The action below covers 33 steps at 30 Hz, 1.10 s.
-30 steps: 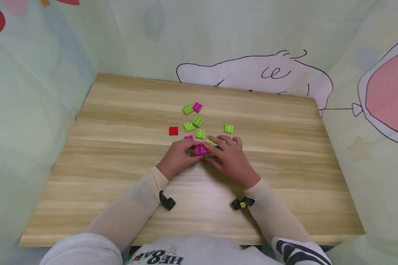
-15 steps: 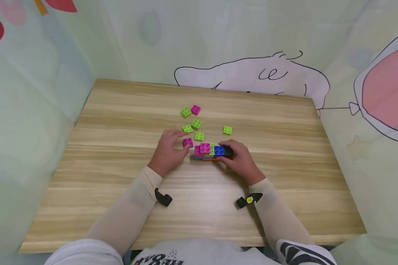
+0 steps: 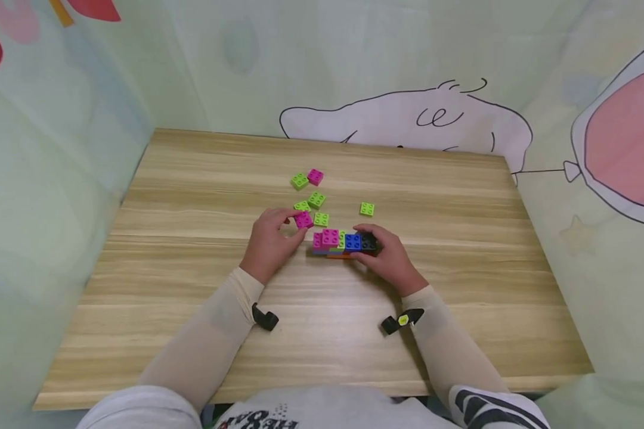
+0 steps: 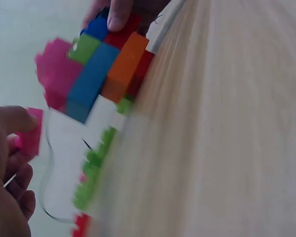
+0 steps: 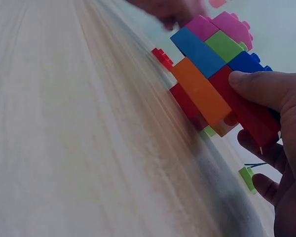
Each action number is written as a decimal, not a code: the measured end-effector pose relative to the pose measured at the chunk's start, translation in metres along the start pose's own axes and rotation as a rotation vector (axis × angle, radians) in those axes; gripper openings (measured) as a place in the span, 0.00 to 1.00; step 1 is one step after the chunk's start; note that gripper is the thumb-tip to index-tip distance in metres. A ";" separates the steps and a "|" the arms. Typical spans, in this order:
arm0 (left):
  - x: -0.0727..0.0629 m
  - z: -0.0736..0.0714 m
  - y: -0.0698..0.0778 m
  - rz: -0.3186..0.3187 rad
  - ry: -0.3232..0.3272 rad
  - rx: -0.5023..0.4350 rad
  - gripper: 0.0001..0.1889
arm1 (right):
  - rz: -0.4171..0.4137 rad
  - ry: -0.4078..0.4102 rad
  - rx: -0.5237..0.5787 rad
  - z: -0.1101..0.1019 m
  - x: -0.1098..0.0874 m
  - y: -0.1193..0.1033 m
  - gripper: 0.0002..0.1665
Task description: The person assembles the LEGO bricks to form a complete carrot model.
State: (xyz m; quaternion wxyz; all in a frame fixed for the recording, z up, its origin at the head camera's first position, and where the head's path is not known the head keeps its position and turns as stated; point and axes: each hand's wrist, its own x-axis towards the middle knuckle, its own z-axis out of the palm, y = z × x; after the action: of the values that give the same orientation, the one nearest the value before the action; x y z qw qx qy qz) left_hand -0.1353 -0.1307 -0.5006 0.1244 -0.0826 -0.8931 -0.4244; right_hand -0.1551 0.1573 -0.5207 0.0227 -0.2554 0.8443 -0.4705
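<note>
My left hand (image 3: 271, 241) pinches a magenta toy brick (image 3: 303, 220) between thumb and fingers, just left of a multi-coloured brick build. In the left wrist view that same magenta brick (image 4: 30, 132) is held apart from the build. My right hand (image 3: 389, 259) grips the build (image 5: 202, 98) at its black and dark red end, with the thumb pressing a long red brick (image 5: 241, 106). Blue and orange bricks lie below; pink, lime and dark blue ones sit on top. A small red brick at its base (image 5: 186, 104) rests close over the table.
Several loose lime bricks (image 3: 316, 199) and a magenta one (image 3: 315, 176) lie beyond the hands on the wooden table (image 3: 214, 179). One lime brick (image 3: 367, 209) sits apart to the right. A red brick (image 5: 163, 58) is mostly hidden by the left hand in the head view.
My left hand has let go of the build, moved left and picked up the loose magenta brick. My right hand has slid right to the build's black end and stays there.
</note>
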 end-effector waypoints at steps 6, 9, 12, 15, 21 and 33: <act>-0.003 0.004 0.040 0.267 -0.040 -0.108 0.20 | -0.033 0.007 0.053 0.000 0.002 0.005 0.31; -0.001 0.012 0.047 0.305 -0.081 -0.080 0.19 | -0.043 0.003 0.072 0.001 0.003 0.004 0.30; 0.001 0.017 0.048 0.302 -0.096 -0.063 0.19 | -0.047 -0.002 0.081 0.003 0.004 0.002 0.28; 0.003 0.019 0.047 0.301 -0.134 -0.018 0.18 | -0.061 -0.009 0.091 0.005 0.004 0.001 0.26; 0.004 0.020 0.048 0.307 -0.202 0.059 0.17 | -0.077 -0.017 0.097 0.003 0.003 0.001 0.24; 0.012 0.019 0.053 0.210 -0.313 0.054 0.16 | -0.051 -0.005 0.085 0.000 0.002 0.001 0.23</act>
State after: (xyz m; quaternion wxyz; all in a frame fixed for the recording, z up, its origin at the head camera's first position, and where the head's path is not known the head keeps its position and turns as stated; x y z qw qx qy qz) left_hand -0.1366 -0.0820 -0.4692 0.0299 -0.2371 -0.8991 -0.3668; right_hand -0.1570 0.1568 -0.5214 0.0237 -0.2766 0.8167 -0.5059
